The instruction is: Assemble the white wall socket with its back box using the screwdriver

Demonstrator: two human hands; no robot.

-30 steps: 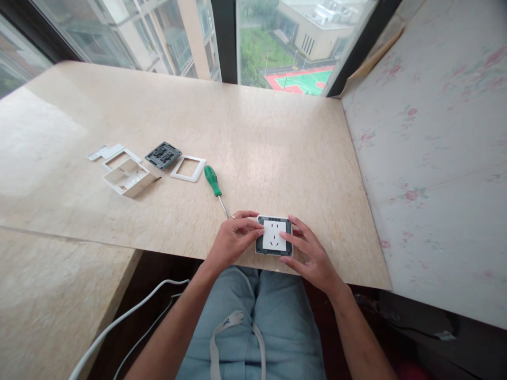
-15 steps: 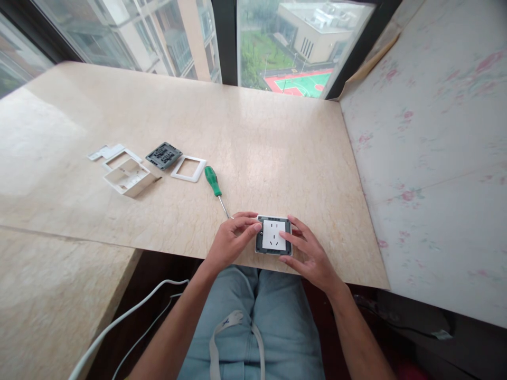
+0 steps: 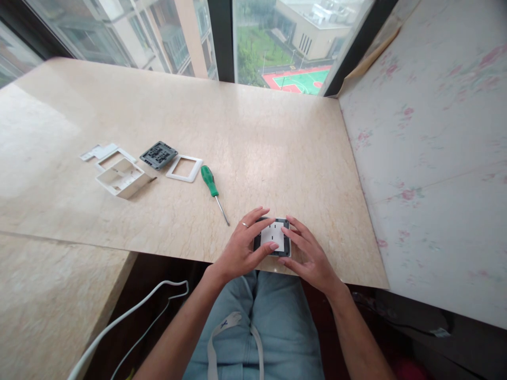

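The socket is lying face up near the front of the ledge. The left hand is spanning it half open, gripping nothing visible; the right hand is loosely holding its right side. The socket is looking light, stiff, smooth; opposite sides are offering the safest hold. The ledge is shining beneath the window; a flowered wall is adjoining.

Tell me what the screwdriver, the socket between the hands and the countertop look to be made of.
Screwdriver: handle looks like plastic, evenly green and smooth; shaft probably metal, slim and silvery.
Socket: likely plastic, smooth, evenly white with dark grey edges.
Countertop: polished stone or an imitation, beige, mottled and reflecting light.
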